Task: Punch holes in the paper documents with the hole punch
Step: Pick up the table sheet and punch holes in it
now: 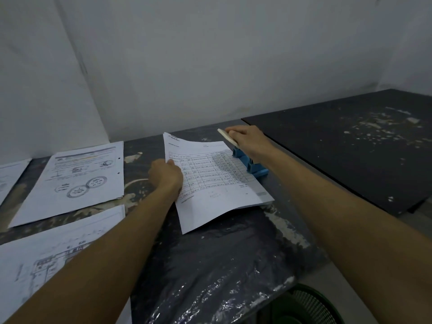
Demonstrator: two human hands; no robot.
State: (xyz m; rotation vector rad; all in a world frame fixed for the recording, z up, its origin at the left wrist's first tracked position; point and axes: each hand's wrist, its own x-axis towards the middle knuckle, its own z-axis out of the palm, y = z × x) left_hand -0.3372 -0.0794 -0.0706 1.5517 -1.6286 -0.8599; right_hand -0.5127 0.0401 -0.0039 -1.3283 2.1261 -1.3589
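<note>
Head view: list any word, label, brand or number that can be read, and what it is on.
None can be read.
Table sheet under the left hand: heading, grid entries and handwriting too blurred.
Diagram sheet: text too small.
Plan sheet: labels blurred.
Far-left sheet: blurred.
Hole punch under the right hand: no marking visible.

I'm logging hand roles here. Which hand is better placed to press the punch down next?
The right hand: it already rests on the lever of the blue hole punch. The left hand is pinning the paper stack.
</note>
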